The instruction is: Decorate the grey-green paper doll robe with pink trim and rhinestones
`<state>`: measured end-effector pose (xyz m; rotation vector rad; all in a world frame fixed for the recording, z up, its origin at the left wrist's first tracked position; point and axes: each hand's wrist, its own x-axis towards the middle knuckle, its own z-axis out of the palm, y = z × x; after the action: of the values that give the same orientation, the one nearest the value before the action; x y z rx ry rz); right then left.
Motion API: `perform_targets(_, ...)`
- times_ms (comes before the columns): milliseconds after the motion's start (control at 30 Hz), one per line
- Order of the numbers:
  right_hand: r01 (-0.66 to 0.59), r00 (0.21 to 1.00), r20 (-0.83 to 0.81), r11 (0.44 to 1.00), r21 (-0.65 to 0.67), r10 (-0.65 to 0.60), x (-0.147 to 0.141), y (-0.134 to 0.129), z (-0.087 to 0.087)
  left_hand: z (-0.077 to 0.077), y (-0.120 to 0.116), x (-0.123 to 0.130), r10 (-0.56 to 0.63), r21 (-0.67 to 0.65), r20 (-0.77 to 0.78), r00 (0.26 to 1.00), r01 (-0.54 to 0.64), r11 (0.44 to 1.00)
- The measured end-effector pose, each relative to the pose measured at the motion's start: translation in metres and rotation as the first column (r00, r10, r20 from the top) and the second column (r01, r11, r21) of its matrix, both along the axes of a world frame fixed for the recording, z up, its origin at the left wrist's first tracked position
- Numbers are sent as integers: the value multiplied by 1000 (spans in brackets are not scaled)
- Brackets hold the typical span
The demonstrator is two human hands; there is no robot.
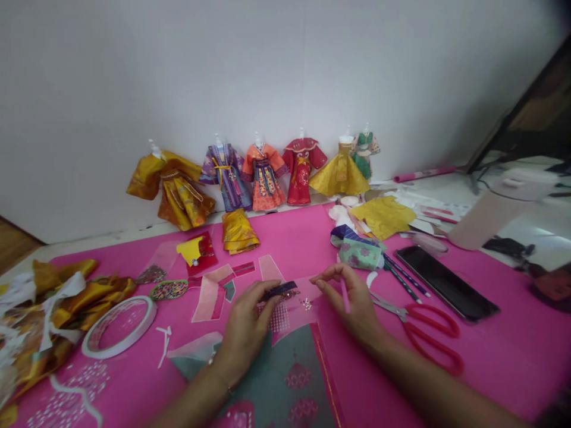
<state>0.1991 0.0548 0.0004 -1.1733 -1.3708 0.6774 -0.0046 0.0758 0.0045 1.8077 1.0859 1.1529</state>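
Observation:
My left hand pinches a small dark navy strip of fabric, whose lower edge looks beaded. A pink pen-like stick rests in the fingers of my right hand. Thumb and index finger of that hand are pinched together, and whether a tiny piece sits at their tips cannot be made out. Between the hands, a small cluster of shiny beads lies on a clear sheet. A sheet of small pale gems is just below the strip. Under my left wrist lies grey-green patterned fabric with a red border.
Red-handled scissors, a phone and pencils lie on the right. A tape roll, a dish of beads and gold scraps are leftward. Several small dresses stand along the wall. A bottle stands far right.

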Motion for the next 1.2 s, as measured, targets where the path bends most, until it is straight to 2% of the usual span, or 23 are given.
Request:
perform_targets(233,36,999,-38,999,-10,-36,0,-1,-4,-7,14,-3,49,-185,311,949,10,983)
perform_targets(433,38,999,-20,999,-3,-38,1,-2,-6,4,16,-4,131,-299,533,836,40,953)
perform_targets(567,39,999,2,999,-5,-39,1,-3,-8,11,13,-3,166,-326,613,772,56,944)
perform_targets(733,53,996,68,999,-1,-53,2,-3,-10,19,17,-11,213,-320,627,749,-1,947)
perform_targets(933,41,997,69,999,-3,-40,3,-2,-17,28,29,-30,327,-279,588,740,-194,941)
perform_targets(1100,37,997,73,999,2,-37,3,-2,-17,39,43,-53,430,-218,484,762,-371,903)
perform_targets(1200,31,996,78,1000,-2,-30,3,-1,-19,45,59,-77,521,-185,360,774,-488,853)
